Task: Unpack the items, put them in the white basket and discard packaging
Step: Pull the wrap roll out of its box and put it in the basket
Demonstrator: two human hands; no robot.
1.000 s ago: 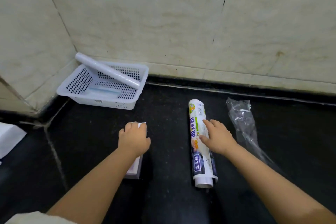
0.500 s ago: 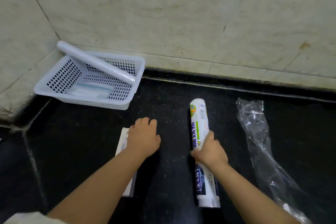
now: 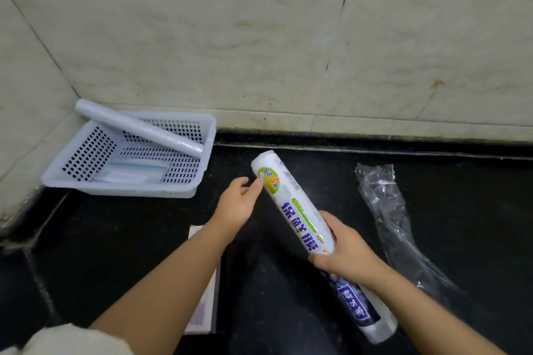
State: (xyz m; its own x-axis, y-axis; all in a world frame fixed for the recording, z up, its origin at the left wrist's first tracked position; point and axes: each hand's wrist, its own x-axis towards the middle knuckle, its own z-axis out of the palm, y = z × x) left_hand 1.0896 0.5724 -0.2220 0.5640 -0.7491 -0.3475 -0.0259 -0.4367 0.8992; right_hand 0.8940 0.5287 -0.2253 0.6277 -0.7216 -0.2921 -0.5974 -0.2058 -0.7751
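Note:
My right hand (image 3: 344,251) grips the middle of a packaged cling-film roll (image 3: 294,210), white with green and blue print, lifted off the black counter and tilted up to the left. My left hand (image 3: 236,204) is open, its fingertips touching the roll's upper end. The white perforated basket (image 3: 202,176) sits in the back-left corner. A bare clear roll (image 3: 138,128) leans across its rim, and flat blue-white packets (image 3: 135,171) lie inside. An empty clear plastic wrapper (image 3: 389,216) lies on the counter to the right.
A flat white box (image 3: 206,302) lies on the counter under my left forearm. Tiled walls close off the back and the left side. The black counter (image 3: 115,239) stretches forward and right.
My right hand closed around the printed roll and lifted it off the counter, tilting it left. My left hand left the white box and rose to the roll's upper end.

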